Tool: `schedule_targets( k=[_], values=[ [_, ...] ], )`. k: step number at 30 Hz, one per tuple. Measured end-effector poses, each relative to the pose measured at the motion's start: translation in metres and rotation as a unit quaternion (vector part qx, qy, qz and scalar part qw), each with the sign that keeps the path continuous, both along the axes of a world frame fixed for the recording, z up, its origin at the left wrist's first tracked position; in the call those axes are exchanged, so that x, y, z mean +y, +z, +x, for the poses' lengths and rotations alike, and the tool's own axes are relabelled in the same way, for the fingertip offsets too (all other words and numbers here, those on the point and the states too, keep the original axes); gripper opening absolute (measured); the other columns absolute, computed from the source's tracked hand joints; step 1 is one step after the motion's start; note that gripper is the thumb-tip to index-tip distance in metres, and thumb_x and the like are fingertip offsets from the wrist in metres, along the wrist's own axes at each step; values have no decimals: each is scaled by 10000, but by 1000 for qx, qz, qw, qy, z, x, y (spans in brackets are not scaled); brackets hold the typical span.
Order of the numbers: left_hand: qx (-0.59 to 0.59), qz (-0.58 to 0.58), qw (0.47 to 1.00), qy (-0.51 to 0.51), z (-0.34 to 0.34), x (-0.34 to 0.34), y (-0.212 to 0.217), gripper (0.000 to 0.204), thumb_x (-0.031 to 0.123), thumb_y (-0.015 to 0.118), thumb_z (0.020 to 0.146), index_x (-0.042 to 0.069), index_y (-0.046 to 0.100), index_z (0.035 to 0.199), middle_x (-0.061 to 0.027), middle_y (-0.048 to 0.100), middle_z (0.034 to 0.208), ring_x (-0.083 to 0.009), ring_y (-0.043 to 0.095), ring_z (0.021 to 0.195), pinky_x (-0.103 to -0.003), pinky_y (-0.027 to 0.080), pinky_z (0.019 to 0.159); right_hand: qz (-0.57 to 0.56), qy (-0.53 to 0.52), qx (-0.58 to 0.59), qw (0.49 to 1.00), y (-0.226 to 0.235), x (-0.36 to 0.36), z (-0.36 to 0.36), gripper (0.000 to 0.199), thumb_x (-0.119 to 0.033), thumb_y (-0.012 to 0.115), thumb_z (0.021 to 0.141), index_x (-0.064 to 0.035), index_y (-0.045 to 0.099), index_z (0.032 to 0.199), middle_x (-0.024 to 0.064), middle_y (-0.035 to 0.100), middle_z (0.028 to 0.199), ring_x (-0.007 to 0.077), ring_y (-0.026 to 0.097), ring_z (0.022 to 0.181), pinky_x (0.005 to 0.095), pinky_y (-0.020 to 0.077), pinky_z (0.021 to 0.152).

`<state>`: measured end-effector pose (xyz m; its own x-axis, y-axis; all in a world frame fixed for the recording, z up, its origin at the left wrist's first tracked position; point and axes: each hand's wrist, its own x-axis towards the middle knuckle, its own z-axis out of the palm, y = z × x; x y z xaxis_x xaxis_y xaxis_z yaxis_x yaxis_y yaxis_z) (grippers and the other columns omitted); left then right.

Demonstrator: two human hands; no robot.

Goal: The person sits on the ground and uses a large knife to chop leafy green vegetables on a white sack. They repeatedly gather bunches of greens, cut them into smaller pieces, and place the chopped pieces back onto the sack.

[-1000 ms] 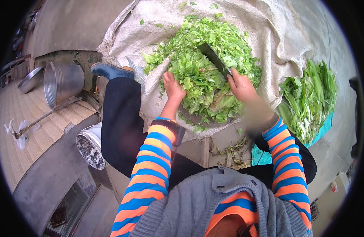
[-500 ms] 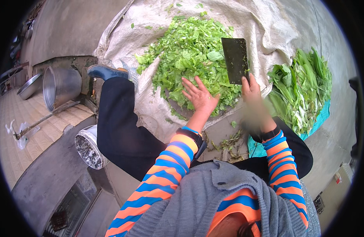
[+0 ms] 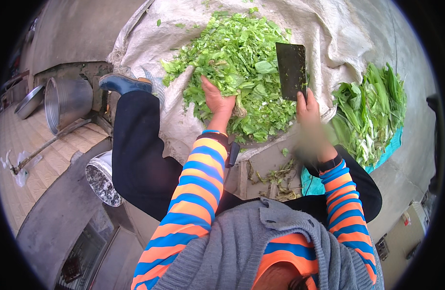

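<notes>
Faces a pale sheet (image 3: 324, 29) spread beyond and around both grips, creased and flecked with loose leaf bits. Has chopped greens (image 3: 254, 48) heaped on it, in front of the left grip and leftward of the right one, topped by a bigger leaf between the two. Extends one leg of black trousers (image 3: 135, 140) left of the left grip. Has whole greens (image 3: 369, 111) to the right of the right grip, beside the sheet's edge and lying over a turquoise cloth (image 3: 313, 186). Has a metal pot (image 3: 70, 101) tipped sideways, well left of the left grip. Has a white bucket (image 3: 102, 176) behind and left of that same grip, and a basin (image 3: 29, 102) tilted beyond the pot. Wears a blue boot (image 3: 123, 84), left of the left grip. Clenches a dark cleaver (image 3: 292, 72) by the handle in the right hand (image 3: 308, 108), blade pointing away from the body, specked with leaf. Rests the left hand (image 3: 218, 104) in the heap's near side, fingers mostly under leaves; cannot make out any firm grasp there. Has wilted scraps (image 3: 280, 179) on the ground, behind and between both grips.
</notes>
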<state>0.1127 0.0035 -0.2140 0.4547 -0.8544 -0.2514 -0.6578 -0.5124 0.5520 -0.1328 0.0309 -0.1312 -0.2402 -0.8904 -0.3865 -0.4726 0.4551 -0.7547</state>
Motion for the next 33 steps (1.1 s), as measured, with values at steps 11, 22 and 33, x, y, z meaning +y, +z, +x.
schedule_targets(
  k=[11, 22, 33],
  values=[
    [353, -67, 933, 32, 97, 11, -18, 595, 129, 774, 692, 38, 466, 1192, -75, 572, 1162, -210, 557, 1023, -353, 463, 868, -55, 143, 201, 968, -8, -70, 31, 186, -225, 447, 916, -46, 441, 966, 265, 585, 680, 471, 565, 672, 558, 427, 623],
    [548, 266, 789, 81, 42, -14, 26, 391, 206, 709, 749, 2, 607, 1067, -92, 656, 923, -184, 627, 782, -341, 507, 681, -19, 134, 109, 985, -1, -36, 58, 191, -216, 467, 911, -36, 448, 971, 277, 583, 690, 492, 552, 669, 565, 423, 633],
    [407, 110, 905, 52, 32, -23, -3, 759, 175, 828, 577, 12, 459, 1219, -126, 608, 1102, -239, 607, 935, -332, 481, 804, -32, 213, 191, 958, 0, -41, 64, 157, -181, 472, 908, -44, 428, 968, 246, 577, 643, 460, 551, 600, 539, 427, 566]
  ],
)
